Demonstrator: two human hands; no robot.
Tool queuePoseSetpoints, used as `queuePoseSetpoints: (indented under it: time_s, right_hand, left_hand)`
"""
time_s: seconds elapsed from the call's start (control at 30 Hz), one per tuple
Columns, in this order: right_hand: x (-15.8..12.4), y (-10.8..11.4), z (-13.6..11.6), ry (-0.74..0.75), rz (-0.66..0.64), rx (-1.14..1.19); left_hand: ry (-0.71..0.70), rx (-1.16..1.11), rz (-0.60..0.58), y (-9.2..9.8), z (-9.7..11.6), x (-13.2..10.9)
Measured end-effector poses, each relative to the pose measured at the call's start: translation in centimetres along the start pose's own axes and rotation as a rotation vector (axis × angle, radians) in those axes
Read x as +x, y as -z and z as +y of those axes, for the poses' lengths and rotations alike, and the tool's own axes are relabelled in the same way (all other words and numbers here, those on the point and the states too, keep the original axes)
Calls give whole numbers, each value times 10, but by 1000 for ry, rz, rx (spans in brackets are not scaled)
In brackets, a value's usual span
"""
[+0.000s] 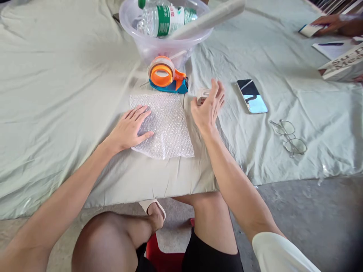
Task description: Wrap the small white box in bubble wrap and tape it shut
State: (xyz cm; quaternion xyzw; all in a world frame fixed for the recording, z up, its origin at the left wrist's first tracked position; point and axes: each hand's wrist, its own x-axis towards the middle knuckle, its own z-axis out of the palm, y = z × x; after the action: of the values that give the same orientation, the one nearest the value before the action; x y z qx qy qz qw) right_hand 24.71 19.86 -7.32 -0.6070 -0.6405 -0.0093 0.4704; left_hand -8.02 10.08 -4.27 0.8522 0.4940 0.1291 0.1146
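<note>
A sheet of bubble wrap (167,126) lies flat near the front edge of a table covered in pale green cloth (56,94). My left hand (129,129) rests flat on the sheet's left side, fingers stretched out. My right hand (208,107) hovers just right of the sheet, fingers spread and empty. Right behind its fingers lies a small white and red box (202,96); whether the fingers touch it I cannot tell.
An orange and blue tape dispenser (167,75) stands behind the sheet. Behind that, a clear plastic bowl (133,26) holds water bottles (164,19) and a roll (210,19). A phone (252,96) and glasses (289,138) lie right. Another person's hand (331,24) and books (343,66) are far right.
</note>
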Motion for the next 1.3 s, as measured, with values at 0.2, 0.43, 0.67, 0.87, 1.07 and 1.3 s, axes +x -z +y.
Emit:
queuePoseSetpoints:
  time_s: [0.2,0.43,0.67,0.87,1.07,1.3]
  right_hand:
    - [-2,24,-36,407,-293,241]
    - [-11,9,-40,428,-721,130]
    - [-12,3,-33,410,-707,153]
    - [-9,3,-33,402,-719,151]
    - [-7,3,-30,410,-719,135]
    - [-7,4,-31,412,-709,126]
  left_hand:
    - [4,12,-8,-3,-4,2]
    - [-16,15,-30,0,-5,3]
    - [-268,50,-55,10,31,-4]
    - [-191,-27,53,5,20,-1]
    - [20,6,109,12,-5,6]
    - [103,-64,93,13,-9,7]
